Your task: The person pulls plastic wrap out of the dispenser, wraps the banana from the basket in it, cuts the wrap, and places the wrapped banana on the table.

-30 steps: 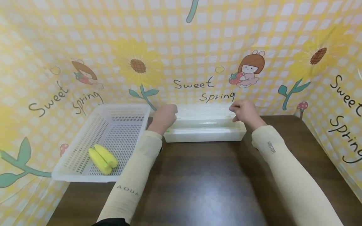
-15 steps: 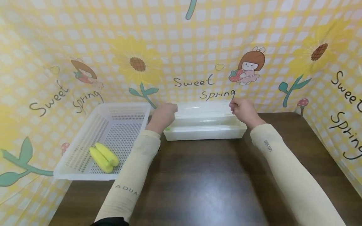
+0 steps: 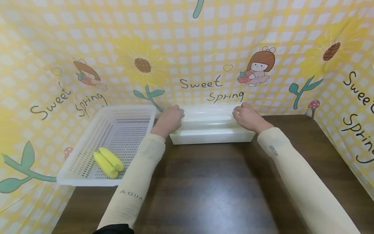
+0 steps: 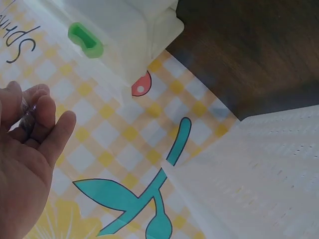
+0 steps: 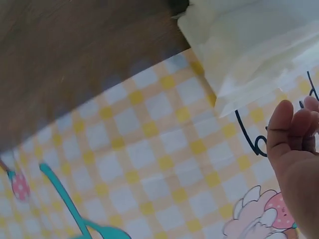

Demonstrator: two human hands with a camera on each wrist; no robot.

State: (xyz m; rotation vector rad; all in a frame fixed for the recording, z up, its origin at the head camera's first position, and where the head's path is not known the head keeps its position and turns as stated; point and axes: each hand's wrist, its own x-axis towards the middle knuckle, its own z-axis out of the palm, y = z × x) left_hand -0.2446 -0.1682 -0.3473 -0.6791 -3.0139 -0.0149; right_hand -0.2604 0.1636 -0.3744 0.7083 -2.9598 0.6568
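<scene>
A long white cling film dispenser box (image 3: 211, 137) stands at the back of the table, with its lid raised. Clear, shiny cling film (image 3: 206, 110) spans between the two hands above it. My left hand (image 3: 170, 119) pinches the film at the box's left end; in the left wrist view a crumpled bit of film (image 4: 28, 118) shows between thumb and fingers. Near that end sits a green slider (image 4: 85, 40). At the right end my right hand (image 3: 247, 117) has curled fingers at the film's other side; the right wrist view cuts off its fingertips.
Left of the box, a white perforated plastic basket (image 3: 87, 182) holds two long yellow pieces, perhaps vegetables (image 3: 106, 163). The brown wooden table (image 3: 210, 188) reaches forward from the box. A yellow checked cloth (image 3: 201, 42) hangs behind and at both sides.
My right hand has drawn slightly left and inward over the box, its fingers closing more tightly. My left hand stays nearly in place. The whole head view has shifted a little.
</scene>
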